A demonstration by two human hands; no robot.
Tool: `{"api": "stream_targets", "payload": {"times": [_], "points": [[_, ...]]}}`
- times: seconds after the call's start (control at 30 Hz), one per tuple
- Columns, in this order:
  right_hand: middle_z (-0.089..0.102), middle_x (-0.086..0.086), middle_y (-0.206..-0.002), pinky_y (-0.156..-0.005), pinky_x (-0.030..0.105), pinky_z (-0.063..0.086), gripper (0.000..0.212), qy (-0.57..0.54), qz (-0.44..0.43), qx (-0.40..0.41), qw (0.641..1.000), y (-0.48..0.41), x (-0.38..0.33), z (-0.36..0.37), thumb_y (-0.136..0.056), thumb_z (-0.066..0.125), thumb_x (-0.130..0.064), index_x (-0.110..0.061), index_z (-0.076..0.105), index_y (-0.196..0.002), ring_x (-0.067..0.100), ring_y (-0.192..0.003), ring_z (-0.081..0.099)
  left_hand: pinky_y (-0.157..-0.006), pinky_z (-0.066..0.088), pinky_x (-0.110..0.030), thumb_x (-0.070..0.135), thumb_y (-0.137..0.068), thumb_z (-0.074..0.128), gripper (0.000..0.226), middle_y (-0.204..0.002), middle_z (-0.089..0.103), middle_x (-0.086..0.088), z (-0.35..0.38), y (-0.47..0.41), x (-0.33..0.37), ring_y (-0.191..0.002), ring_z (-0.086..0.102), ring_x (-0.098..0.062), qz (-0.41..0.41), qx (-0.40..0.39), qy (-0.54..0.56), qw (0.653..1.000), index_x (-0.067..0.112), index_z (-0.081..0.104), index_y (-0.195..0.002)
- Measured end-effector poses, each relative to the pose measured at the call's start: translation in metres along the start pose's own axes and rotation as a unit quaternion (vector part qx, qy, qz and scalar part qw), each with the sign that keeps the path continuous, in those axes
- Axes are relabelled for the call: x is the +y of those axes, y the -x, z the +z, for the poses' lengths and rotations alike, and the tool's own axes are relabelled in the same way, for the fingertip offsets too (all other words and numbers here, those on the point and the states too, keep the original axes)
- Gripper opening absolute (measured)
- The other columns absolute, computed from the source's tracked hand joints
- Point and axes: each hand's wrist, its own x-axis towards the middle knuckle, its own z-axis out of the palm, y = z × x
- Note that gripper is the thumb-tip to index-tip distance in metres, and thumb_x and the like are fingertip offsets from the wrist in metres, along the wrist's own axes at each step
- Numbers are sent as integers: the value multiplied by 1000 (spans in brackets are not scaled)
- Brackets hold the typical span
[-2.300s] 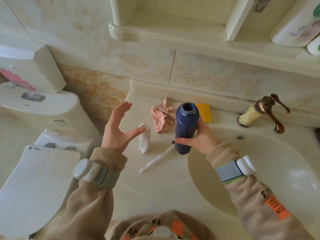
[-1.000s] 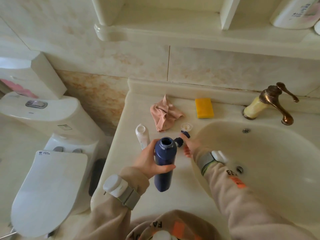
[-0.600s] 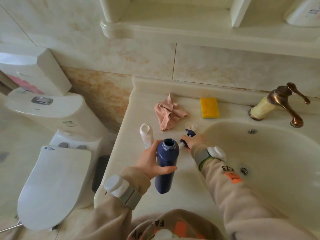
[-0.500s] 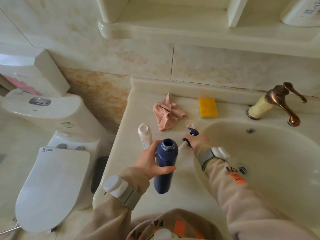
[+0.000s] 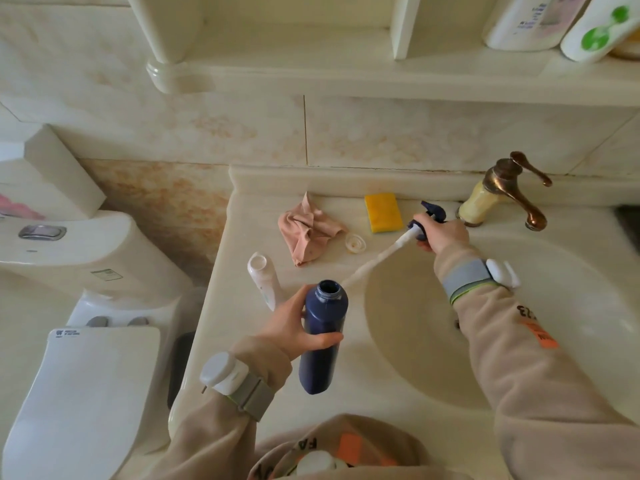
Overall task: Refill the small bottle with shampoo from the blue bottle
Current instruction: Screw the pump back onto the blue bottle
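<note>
My left hand [image 5: 291, 329] grips the blue bottle [image 5: 322, 336] around its upper body and holds it upright above the counter, its neck uncapped. The small white bottle [image 5: 264, 279] stands open just behind and to the left of my left hand. Its small round cap [image 5: 355, 243] lies on the counter behind it. My right hand [image 5: 441, 235] holds the blue pump head [image 5: 429, 216] near the faucet, with the long white dip tube [image 5: 377, 259] trailing down-left towards the blue bottle.
A crumpled pink cloth [image 5: 306, 230] and a yellow sponge [image 5: 383, 212] lie at the back of the counter. The bronze faucet [image 5: 509, 188] stands behind the sink basin [image 5: 588, 306]. A toilet [image 5: 79, 323] is to the left. Bottles [image 5: 526, 22] rest on the shelf above.
My right hand has carried the pump head up and to the right, away from the blue bottle and towards the faucet. My left hand still holds the blue bottle in about the same place.
</note>
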Motion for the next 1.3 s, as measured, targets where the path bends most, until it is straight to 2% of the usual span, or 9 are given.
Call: {"api": "stream_targets", "payload": {"times": [0.17, 0.37, 0.57, 0.8, 0.9, 0.97, 1.07, 1.2, 1.3], "points": [[60, 3, -59, -63, 26, 51, 25, -54, -30, 6, 998, 2, -21, -10, -74, 66, -30, -12, 57, -58, 14, -53, 57, -88, 43, -22, 55, -47, 69, 75, -101, 56, 16, 2, 0, 1, -96, 54, -9, -1, -7, -20, 1000, 37, 39, -113], [61, 4, -60, -63, 25, 52, 24, -69, -83, -22, 994, 11, -36, -10, -75, 64, -29, -12, 63, -58, 16, -56, 58, -85, 40, -22, 57, -47, 69, 74, -101, 55, 16, 4, -3, -1, -96, 55, -12, -18, -7, -28, 999, 39, 39, -111], [63, 7, -62, -71, 32, 55, 23, -43, -157, -31, 986, 27, -48, -6, -76, 64, -30, -13, 65, -61, 16, -56, 60, -89, 40, -25, 34, -65, 79, 67, -106, 54, 9, 5, -3, 0, -100, 52, -15, -24, -8, -42, 999, 29, 41, -120], [64, -1, -61, -61, 26, 53, 17, -53, -231, -25, 971, 40, -55, -8, -77, 63, -27, -20, 67, -63, 7, -48, 57, -86, 40, -24, 44, -59, 78, 65, -103, 55, 10, 6, 0, 1, -97, 53, -15, -28, -13, -47, 998, 39, 38, -110], [64, -5, -59, -51, 16, 48, 15, -52, -261, -30, 963, 45, -57, -9, -78, 63, -23, -21, 68, -64, 5, -50, 57, -86, 39, -24, 36, -66, 77, 60, -104, 54, 10, 7, -1, 3, -98, 52, -14, -28, -17, -50, 998, 38, 38, -112], [66, -6, -60, -56, 21, 52, 13, -45, -279, -37, 959, 49, -55, -7, -77, 65, -23, -19, 68, -65, 6, -52, 58, -85, 38, -23, 35, -67, 77, 61, -103, 54, 11, 8, -2, 5, -97, 52, -13, -26, -15, -51, 998, 34, 41, -116], [69, 0, -66, -66, 34, 55, 8, -31, -309, -86, 947, 59, -49, 3, -75, 69, -25, -19, 65, -72, 14, -60, 65, -84, 38, -22, 42, -63, 78, 67, -102, 55, 12, 8, -2, 7, -96, 54, -14, -24, -9, -44, 999, 30, 43, -118], [67, -8, -74, -65, 13, 48, 21, 31, -359, -181, 915, 85, -33, 15, -76, 74, -19, -17, 61, -93, -4, -63, 62, -83, 39, -22, 64, -48, 62, 79, -103, 58, 10, 6, -2, 13, -95, 56, -15, -13, 2, -43, 999, 30, 44, -117], [69, -4, -84, -73, 24, 51, 35, 42, -369, -229, 900, 101, -18, 22, -67, 76, -32, -20, 60, -97, 13, -77, 67, -85, 39, -22, 65, -48, 59, 84, -105, 58, 8, 4, 1, 18, -96, 56, -14, 5, 16, -38, 999, 27, 44, -121]]}}
